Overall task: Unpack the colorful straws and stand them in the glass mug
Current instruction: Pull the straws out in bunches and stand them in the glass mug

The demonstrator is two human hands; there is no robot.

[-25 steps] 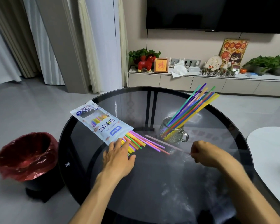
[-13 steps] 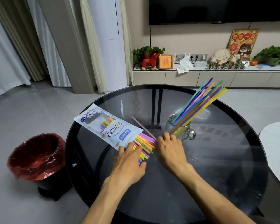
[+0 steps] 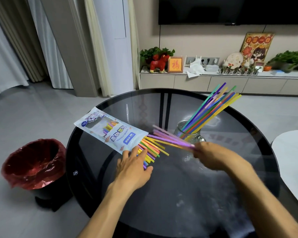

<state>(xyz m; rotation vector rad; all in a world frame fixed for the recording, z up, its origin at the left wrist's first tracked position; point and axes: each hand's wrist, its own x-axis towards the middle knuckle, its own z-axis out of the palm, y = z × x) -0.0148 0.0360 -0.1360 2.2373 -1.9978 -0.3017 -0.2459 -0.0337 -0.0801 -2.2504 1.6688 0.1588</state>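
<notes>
A white straw packet (image 3: 110, 131) lies on the round black glass table (image 3: 179, 194), with colourful straw ends (image 3: 152, 146) fanning out of its open right end. My left hand (image 3: 132, 167) rests flat, fingers spread, on those straws and the packet's mouth. My right hand (image 3: 213, 156) is shut on a few purple and pink straws (image 3: 170, 137), drawn out to the right and blurred. Behind them stands the glass mug (image 3: 187, 133) holding several straws (image 3: 212, 107) that lean to the upper right.
A black bin with a red liner (image 3: 33, 167) stands on the floor left of the table. A white table edge (image 3: 292, 160) shows at the right. A low cabinet (image 3: 213, 81) with plants and ornaments runs along the far wall.
My right hand came in to the packet's mouth, closed on purple straws and has pulled them out to the right. The left hand has stayed pressed on the packet's end.
</notes>
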